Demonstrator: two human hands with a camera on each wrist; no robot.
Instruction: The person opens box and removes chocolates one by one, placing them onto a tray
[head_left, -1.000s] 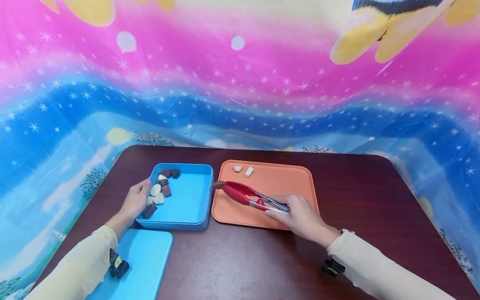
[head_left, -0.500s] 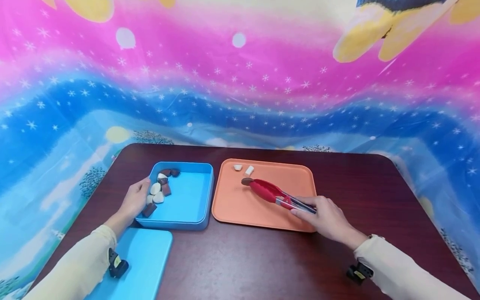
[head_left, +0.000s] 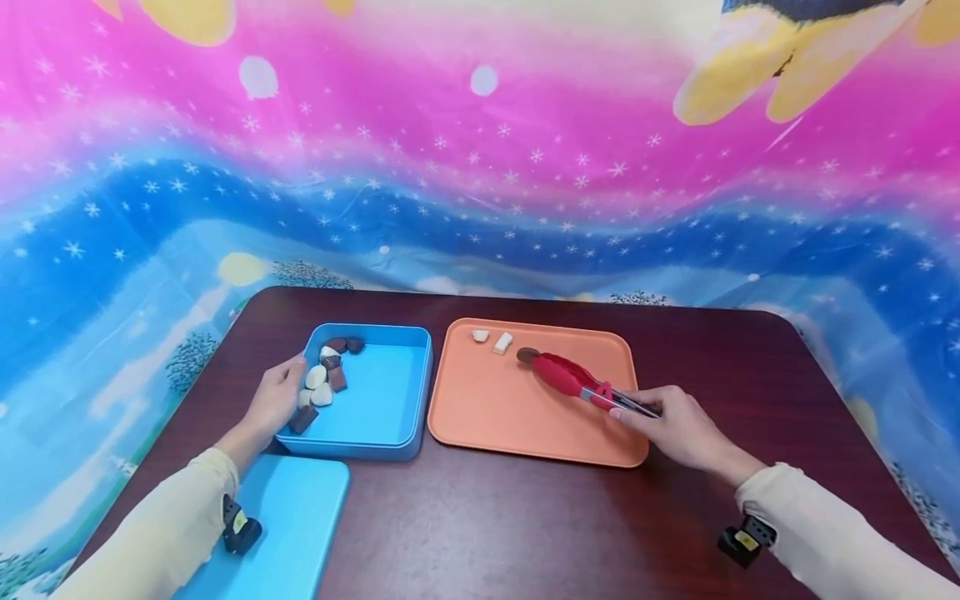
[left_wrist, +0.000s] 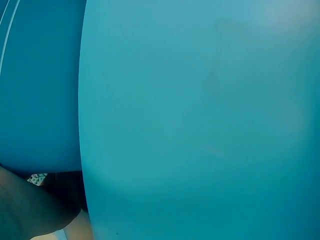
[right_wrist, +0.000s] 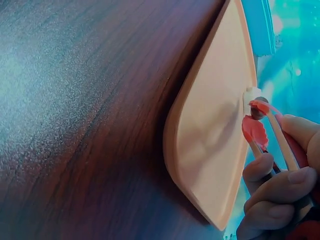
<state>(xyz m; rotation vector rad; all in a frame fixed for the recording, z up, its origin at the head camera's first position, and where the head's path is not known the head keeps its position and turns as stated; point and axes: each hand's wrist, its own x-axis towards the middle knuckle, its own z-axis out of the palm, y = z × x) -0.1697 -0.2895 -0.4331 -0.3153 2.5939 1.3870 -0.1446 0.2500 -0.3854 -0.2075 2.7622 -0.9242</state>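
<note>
My right hand [head_left: 678,427] grips a pair of tongs [head_left: 573,379] with red scalloped tips and metal arms. A brown oval piece [head_left: 527,356] sits at the tips, over the orange tray [head_left: 480,408]; in the right wrist view that brown piece [right_wrist: 258,108] shows between the red tips. Two small white pieces [head_left: 502,342] lie near the tray's back edge, just left of the tongs' tips. On the left, my left hand [head_left: 273,402] holds the left wall of a square blue box [head_left: 382,400]. Brown and white pieces [head_left: 321,392] are gathered along that side inside the box.
A flat light-blue lid [head_left: 292,517] lies in front of the box, partly beneath the left forearm. Box and tray stand side by side on a dark wood table [head_left: 450,525]. A printed cloth [head_left: 450,167] hangs behind the table.
The tongs and the brown oval piece have moved right, from beside the box's right wall to over the tray. The left hand has stayed at the box.
</note>
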